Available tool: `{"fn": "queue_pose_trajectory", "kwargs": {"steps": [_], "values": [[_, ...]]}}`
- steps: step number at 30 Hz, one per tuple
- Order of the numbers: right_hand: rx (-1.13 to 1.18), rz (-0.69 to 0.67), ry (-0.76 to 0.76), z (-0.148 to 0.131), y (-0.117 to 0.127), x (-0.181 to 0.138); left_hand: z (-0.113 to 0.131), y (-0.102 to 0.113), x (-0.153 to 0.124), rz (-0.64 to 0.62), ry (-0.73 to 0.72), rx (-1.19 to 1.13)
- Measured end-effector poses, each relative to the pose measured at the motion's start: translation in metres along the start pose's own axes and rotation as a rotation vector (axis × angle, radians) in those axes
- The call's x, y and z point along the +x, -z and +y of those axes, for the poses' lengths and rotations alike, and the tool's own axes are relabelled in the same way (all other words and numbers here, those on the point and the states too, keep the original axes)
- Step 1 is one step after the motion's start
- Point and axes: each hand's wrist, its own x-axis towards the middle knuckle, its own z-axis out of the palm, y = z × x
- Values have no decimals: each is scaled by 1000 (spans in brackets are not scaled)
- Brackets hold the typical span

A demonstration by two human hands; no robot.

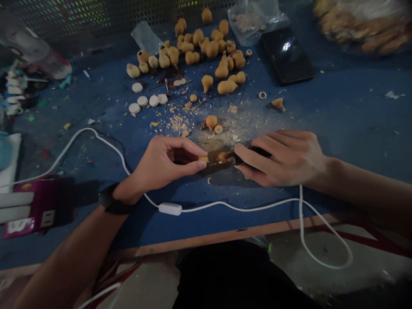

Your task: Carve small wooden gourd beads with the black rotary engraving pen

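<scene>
My left hand [169,163] pinches a small tan gourd piece [203,159] between thumb and fingertips. My right hand [285,159] grips a black-handled power tool [254,152], mostly hidden by the fingers. Its thin metal bit [219,162] points left toward the pinched piece, with another bit of gourd [223,156] lying at the tool's tip. Just beyond my hands, a cut gourd [211,122] rests among shavings and sawdust [177,122] on the blue worktop [347,107].
Several dried bottle gourds [202,49] lie at the far side, with several white discs [141,101] nearby. A black phone [286,56], a plastic bag [254,21] and a bag of gourds [363,25] sit beyond. A white cable with an inline switch [170,209] crosses the worktop near its wooden front edge [225,236].
</scene>
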Motion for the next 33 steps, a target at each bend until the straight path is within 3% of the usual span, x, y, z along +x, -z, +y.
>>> {"fn": "queue_pose_trajectory", "kwargs": {"steps": [33], "values": [[-32,-25,3,0,0,-1,2,0,-1,-16,25,3]]}}
